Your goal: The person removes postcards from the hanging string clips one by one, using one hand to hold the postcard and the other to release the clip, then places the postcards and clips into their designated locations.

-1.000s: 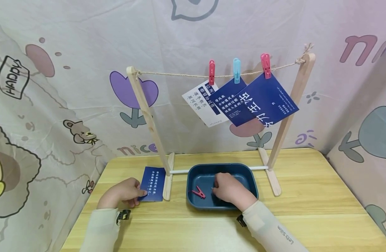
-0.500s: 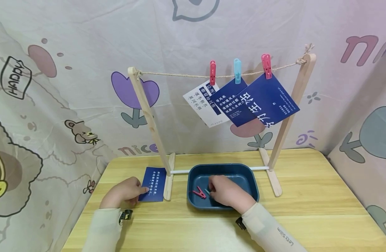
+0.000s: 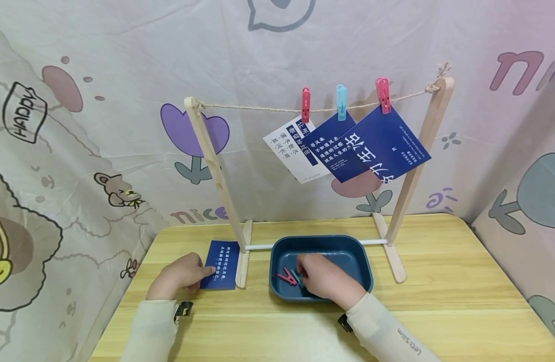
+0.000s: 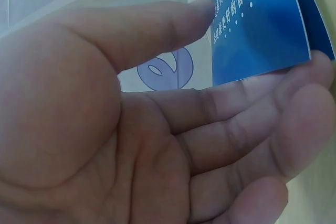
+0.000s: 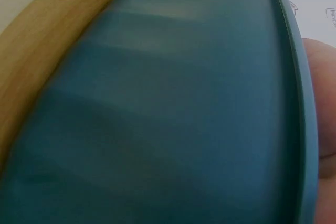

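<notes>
In the head view my left hand (image 3: 180, 274) pinches the near left part of a dark blue card (image 3: 222, 266) with white lettering. The left wrist view shows the thumb on the card's printed face (image 4: 257, 30) and fingers beneath its lower edge. My right hand (image 3: 327, 279) reaches down into a dark blue plastic tub (image 3: 366, 261), its fingertips pinching a light blue clothespin (image 3: 297, 277) that the hand partly hides. Close beside it lies a red clothespin (image 3: 286, 276). The right wrist view is filled by the tub's outer wall (image 5: 173, 103), with part of the hand beyond the rim.
A wooden frame (image 3: 217, 176) stands behind the tub, with a twine line (image 3: 250, 107) across its top. Two red clothespins and a light blue clothespin (image 3: 341, 103) hold a white card (image 3: 295, 156) and two blue cards (image 3: 390, 143) there. A printed cloth hangs behind.
My right hand has shifted left inside the tub, and the light blue clothespin has come left with it, beside the red one. The left hand stays on the card.
</notes>
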### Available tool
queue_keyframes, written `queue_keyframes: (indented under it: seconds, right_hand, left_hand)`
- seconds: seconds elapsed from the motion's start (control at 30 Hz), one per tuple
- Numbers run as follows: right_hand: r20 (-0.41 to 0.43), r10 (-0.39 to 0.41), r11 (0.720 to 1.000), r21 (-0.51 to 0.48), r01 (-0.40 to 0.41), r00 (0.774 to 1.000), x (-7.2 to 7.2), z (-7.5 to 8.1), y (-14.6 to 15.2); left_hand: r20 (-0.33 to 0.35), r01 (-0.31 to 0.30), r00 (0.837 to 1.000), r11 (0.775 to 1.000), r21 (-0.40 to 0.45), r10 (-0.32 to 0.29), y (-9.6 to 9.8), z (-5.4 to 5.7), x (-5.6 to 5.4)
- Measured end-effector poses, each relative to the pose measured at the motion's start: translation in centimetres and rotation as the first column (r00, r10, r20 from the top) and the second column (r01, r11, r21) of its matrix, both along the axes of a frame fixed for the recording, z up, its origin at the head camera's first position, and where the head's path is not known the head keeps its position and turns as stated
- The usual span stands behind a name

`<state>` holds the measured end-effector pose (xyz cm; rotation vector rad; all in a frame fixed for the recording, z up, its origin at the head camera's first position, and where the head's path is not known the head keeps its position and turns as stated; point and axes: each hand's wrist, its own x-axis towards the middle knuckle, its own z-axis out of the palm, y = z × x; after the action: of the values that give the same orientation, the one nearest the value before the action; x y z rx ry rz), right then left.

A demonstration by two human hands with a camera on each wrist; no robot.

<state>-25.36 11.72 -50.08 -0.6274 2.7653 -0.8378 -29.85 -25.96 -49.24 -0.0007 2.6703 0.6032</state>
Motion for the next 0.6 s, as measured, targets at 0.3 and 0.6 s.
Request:
queue_keyframes:
  seconds: [0.3, 0.6]
  right_hand:
    - [0.026, 0.001, 0.999, 0.047, -0.002, 1.000, -0.05, -0.05, 0.02]
    - [0.041, 0.000, 0.998, 0.058, -0.002, 0.999, -0.12, 0.07, 0.01]
  left_hand:
    - [-0.011, 0.009, 1.000, 0.999, -0.038, -0.010, 0.34, 0.37, 0.20]
    - [-0.014, 0.003, 1.000, 0.998, -0.058, -0.004, 0.50, 0.41, 0.19]
